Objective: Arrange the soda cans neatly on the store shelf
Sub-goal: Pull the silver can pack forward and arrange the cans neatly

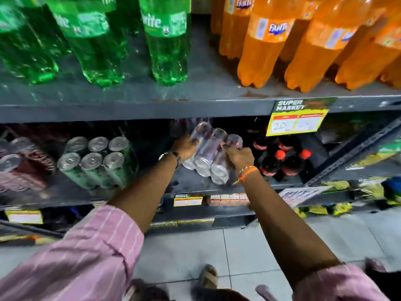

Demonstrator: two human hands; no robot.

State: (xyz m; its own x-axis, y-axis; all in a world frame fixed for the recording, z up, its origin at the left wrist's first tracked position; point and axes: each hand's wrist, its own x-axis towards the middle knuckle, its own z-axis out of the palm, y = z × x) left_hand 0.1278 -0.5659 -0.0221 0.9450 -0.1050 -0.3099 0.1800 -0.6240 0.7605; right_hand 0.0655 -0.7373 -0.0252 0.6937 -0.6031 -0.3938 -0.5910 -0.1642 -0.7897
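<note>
A shrink-wrapped pack of purple soda cans [209, 155] is tilted on the middle shelf [191, 185], its silver bottoms facing me. My left hand [184, 146] grips the pack's left side and my right hand [238, 156] grips its right side. Left of it stands an upright pack of green cans [95, 161] with silver tops. Further left lie red cans [19, 164], blurred. More purple cans [186, 126] show dimly behind the held pack.
Small cola bottles [282, 157] with red caps stand just right of the pack. Green Sprite bottles [167, 40] and orange Fanta bottles [264, 46] fill the shelf above. A yellow price tag [297, 120] hangs from its edge. Tiled floor [260, 246] lies below.
</note>
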